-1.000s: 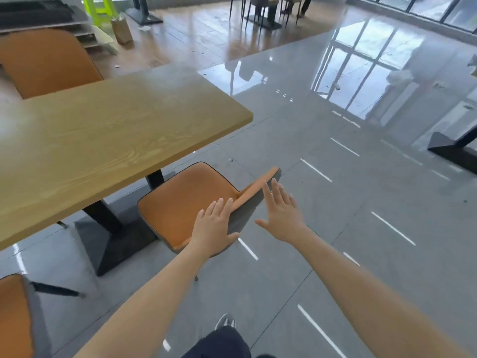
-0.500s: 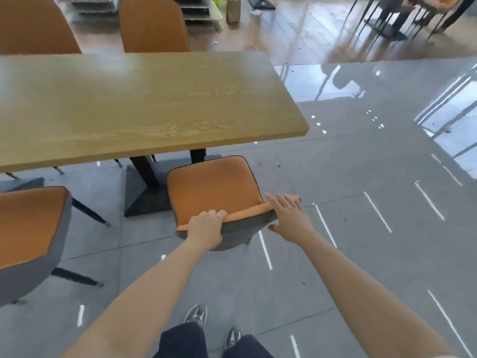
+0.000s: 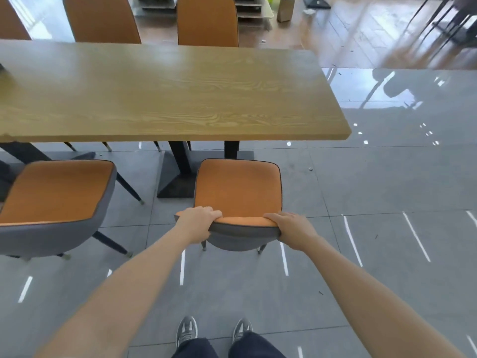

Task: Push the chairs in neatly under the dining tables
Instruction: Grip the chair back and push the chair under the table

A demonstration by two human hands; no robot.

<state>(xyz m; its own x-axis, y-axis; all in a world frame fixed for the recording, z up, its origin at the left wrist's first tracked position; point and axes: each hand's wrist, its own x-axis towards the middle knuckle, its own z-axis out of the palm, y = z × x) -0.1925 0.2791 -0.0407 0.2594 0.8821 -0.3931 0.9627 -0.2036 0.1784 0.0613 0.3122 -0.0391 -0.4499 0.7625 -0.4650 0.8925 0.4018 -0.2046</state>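
Hands grip chair backrest top: left hand (image 3: 197, 221) and right hand (image 3: 291, 228) curled over its corners. Chair (image 3: 238, 192) sits straight ahead, seat front just short of table (image 3: 165, 99) edge, squared to it.

Now right grip (image 3: 293, 229) clasps chair (image 3: 237, 187).

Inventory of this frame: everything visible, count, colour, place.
table: 1, light wood, across the middle
table base: 1, black, under the table
held chair: 1, orange seat, grey shell, near side, right
second chair: 1, same colours, near side, left
far chairs: 3, orange backs, beyond the table
paper bag: 1, brown, far floor
shoes: 2, grey, bottom edge
left hand: 1, grips held chair's back, left corner
right hand: 1, grips its right corner
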